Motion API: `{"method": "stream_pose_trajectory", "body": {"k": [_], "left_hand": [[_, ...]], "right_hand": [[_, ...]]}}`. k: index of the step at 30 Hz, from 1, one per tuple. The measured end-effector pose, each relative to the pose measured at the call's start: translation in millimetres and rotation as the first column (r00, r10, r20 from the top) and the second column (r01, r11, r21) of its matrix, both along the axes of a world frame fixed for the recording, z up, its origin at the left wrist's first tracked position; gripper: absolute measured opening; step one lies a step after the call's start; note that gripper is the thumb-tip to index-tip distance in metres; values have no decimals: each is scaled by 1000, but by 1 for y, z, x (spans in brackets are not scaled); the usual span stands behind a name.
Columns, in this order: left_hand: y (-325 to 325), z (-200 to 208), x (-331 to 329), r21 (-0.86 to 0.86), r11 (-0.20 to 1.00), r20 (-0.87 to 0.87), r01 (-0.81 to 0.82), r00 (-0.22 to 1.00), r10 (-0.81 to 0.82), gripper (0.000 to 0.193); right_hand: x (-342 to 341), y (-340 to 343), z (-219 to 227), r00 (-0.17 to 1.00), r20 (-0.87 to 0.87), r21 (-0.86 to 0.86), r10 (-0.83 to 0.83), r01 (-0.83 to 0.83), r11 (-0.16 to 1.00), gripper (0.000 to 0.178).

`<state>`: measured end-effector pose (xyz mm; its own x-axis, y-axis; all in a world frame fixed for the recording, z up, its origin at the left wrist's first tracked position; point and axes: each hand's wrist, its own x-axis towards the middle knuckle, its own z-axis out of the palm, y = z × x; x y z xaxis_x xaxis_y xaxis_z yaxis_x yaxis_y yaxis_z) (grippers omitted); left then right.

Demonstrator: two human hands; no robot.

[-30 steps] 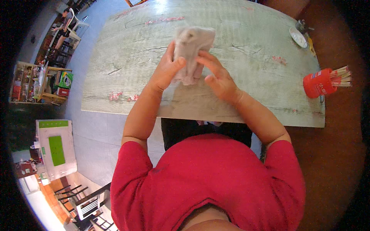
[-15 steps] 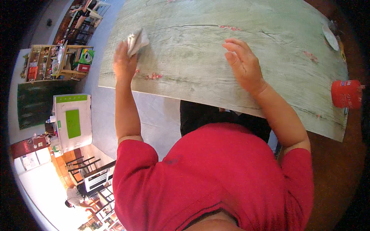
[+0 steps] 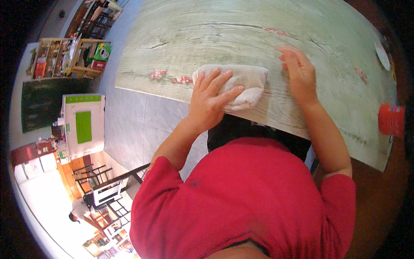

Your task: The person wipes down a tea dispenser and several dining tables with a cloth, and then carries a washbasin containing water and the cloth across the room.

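With its fingers spread on top, my left hand (image 3: 211,99) holds a folded whitish cloth (image 3: 252,84) down against the tabletop. The cloth lies near the table's close edge and reaches out to the right of the hand. Farther right, my right hand (image 3: 299,73) is open above the table (image 3: 224,43), with nothing in it. Its fingers are loosely bent and some are partly hidden behind others. The table has a pale green wood-grain surface with small red flower prints.
A red container (image 3: 391,121) stands at the table's right side, and a white plate-like disc (image 3: 382,56) lies farther back. On the left are shelves (image 3: 56,58), a white board with a green panel (image 3: 84,125) and chairs (image 3: 108,194). A person (image 3: 79,210) bends at the lower left.
My left hand has come rightward and nearer with the cloth, which was bunched and is now spread under it. My right hand has shifted slightly right. The view has turned a little.
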<state>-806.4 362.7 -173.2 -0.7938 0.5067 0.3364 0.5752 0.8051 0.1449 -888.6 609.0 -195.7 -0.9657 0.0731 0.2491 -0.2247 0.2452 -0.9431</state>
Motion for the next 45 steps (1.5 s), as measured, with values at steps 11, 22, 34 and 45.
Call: {"method": "stream_pose_trajectory", "body": {"k": [11, 22, 34, 45], "left_hand": [[-180, -21, -8, 25, 792, -262, -610, 761, 594, 43], [-341, -31, -81, -13, 373, -124, -928, 372, 920, 46], [-82, -32, -183, 125, 991, -241, -51, 967, 80, 37], [-169, -35, -240, 21, 889, -248, -457, 859, 448, 38]], "right_hand": [[3, 2, 0, 990, 139, 12, 13, -15, 1000, 21], [3, -3, -2, 985, 172, 32, -10, 5, 999, 14], [1, -6, -2, 991, 116, 83, -74, 64, 994, 11], [0, -6, 7, 959, 257, -107, -118, 149, 983, 11]]}}
